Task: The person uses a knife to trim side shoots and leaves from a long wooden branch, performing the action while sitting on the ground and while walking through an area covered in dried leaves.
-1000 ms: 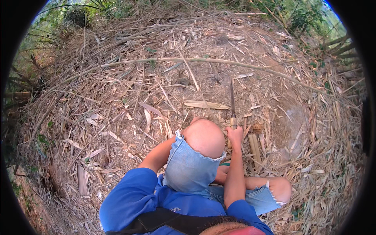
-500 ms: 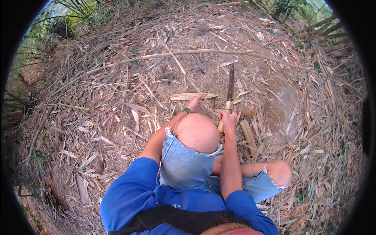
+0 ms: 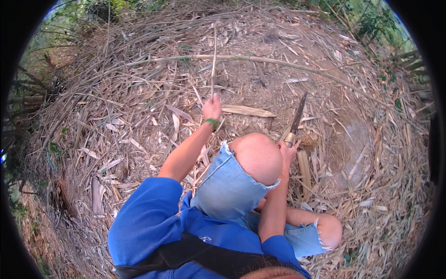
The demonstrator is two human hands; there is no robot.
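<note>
Stick [image 3: 213,70] is clamped in left hand [image 3: 212,108], knife [image 3: 298,114] in right hand [image 3: 287,152], a holding step whose next move likely needs control.

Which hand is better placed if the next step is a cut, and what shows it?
Probably the right hand: it grips the knife by its handle, while the left hand holds a thin stick.

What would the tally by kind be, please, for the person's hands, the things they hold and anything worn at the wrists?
Hands: 2 (left hand, right hand)
Knife: 1, in the right hand
Thin stick: 1, in the left hand
Green wristband: 1, on the left wrist
Total: 5
</note>
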